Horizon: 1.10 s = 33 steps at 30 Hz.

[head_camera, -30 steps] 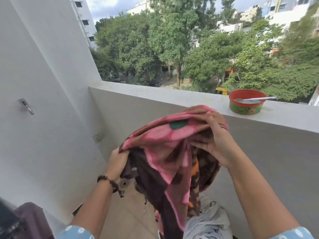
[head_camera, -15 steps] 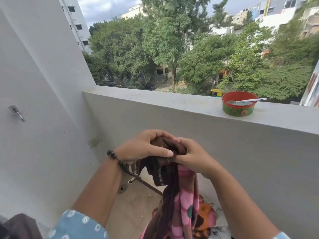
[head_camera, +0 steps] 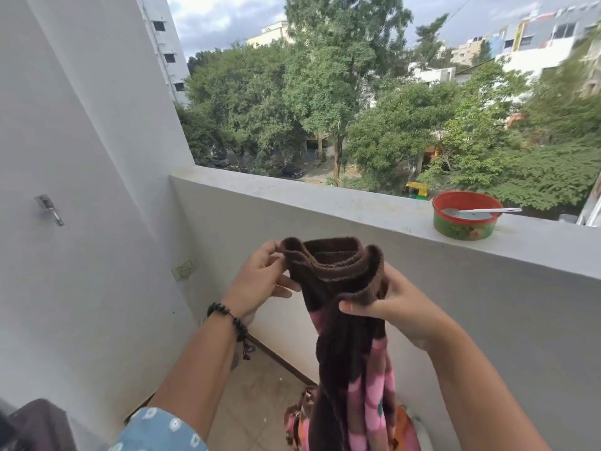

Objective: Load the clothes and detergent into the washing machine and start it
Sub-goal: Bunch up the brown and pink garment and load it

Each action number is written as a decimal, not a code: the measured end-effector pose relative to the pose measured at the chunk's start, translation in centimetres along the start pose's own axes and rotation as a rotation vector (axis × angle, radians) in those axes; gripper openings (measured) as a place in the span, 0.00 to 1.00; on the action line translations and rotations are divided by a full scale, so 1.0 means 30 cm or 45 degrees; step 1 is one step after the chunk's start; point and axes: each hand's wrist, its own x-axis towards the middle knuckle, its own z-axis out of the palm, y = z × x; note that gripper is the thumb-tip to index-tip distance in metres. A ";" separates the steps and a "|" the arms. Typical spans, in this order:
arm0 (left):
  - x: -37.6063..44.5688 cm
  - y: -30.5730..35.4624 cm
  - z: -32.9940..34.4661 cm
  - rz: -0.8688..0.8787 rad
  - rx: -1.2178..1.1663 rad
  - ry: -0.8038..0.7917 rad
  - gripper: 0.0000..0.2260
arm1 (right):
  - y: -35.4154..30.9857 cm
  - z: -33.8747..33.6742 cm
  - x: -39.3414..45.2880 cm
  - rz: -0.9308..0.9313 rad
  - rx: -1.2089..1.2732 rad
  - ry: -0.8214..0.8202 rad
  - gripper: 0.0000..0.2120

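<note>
Where the white side wall fills the left of the frame, a small metal hook sticks out of it at mid-height, and a pale socket plate sits lower down near the corner. In the bottom left corner a dark purple shape shows, too cut off to tell what it is. Just right of that, a blue dotted sleeve covers the upper part of the left arm, and a dark bead bracelet circles the wrist. The left hand, left of centre, pinches the left end of a brown folded hem between thumb and fingers, the other fingers loosely spread. That hem belongs to the towel, which is in the middle of the frame, held up in the air in front of the balcony wall; its brown and pink length hangs straight down to the bottom edge. The right hand, just right of centre, grips the other side of the hem, thumb laid across the front of the cloth and fingers curled behind it. At the bottom centre more clothes lie heaped on the tiled floor. On the ledge at the right stands a red and green bowl with a white spoon resting across its rim. Trees and buildings fill the upper half.
</note>
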 end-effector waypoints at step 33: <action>-0.045 -0.014 0.115 0.018 0.031 -0.199 0.26 | -0.045 0.071 0.015 -0.310 0.318 0.335 0.14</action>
